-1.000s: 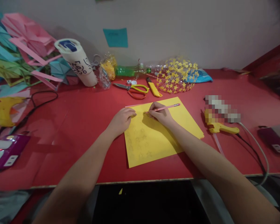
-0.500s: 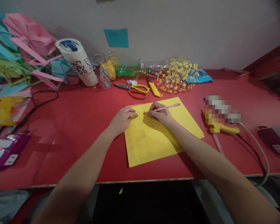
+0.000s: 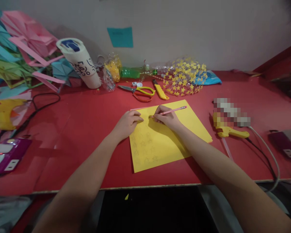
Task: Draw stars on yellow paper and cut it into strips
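Rows of small hand-drawn stars mark the lower left of a yellow paper sheet (image 3: pixel 174 142) on the red table. My right hand (image 3: pixel 167 119) pinches a pink pencil (image 3: pixel 173 110) and rests on the sheet's upper part. Its point meets the paper beside a small dark-edged yellow piece (image 3: pixel 150 116), too small to make out. My left hand (image 3: pixel 129 122) lies on the sheet's left edge, fingers stretched out and holding nothing. A sliver of pink paper shows beneath the sheet's upper left edge.
Scissors (image 3: pixel 138 91), a yellow cutter (image 3: pixel 161 90), a star-covered dome (image 3: pixel 184 77) and a white tumbler (image 3: pixel 83 66) stand or lie behind the paper. Yellow glue guns lie at left (image 3: pixel 6 113) and right (image 3: pixel 230 132), with cords. Folded paper shapes (image 3: pixel 29 38) fill the back left.
Both hands and the pencil hold nearly the same place on the sheet. The whole view has shifted very slightly.
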The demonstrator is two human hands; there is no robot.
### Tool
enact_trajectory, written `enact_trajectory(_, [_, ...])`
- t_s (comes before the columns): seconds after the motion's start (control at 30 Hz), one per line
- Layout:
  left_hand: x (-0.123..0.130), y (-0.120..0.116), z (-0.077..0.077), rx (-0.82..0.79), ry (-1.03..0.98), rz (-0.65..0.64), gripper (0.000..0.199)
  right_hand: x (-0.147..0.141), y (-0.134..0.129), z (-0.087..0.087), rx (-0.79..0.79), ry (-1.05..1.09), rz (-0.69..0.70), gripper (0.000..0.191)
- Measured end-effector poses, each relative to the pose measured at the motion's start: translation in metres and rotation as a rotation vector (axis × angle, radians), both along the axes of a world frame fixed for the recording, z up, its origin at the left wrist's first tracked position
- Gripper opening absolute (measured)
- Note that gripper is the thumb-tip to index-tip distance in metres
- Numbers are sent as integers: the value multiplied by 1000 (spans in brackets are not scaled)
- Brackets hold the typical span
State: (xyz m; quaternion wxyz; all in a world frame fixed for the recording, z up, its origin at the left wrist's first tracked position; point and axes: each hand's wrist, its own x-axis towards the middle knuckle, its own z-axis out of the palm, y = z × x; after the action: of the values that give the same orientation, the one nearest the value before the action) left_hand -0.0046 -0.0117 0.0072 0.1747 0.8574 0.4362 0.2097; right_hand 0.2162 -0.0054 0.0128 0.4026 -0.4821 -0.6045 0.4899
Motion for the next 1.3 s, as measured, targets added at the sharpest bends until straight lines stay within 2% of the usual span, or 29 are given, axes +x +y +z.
enact_trajectory(0.5, [0, -1, 0, 23, 1, 11, 33, 0, 2, -3, -11, 15, 7, 10])
enact_trajectory(1.3, [2, -2, -1, 29, -15, 23, 31, -3, 1, -1, -35, 77, -77, 16])
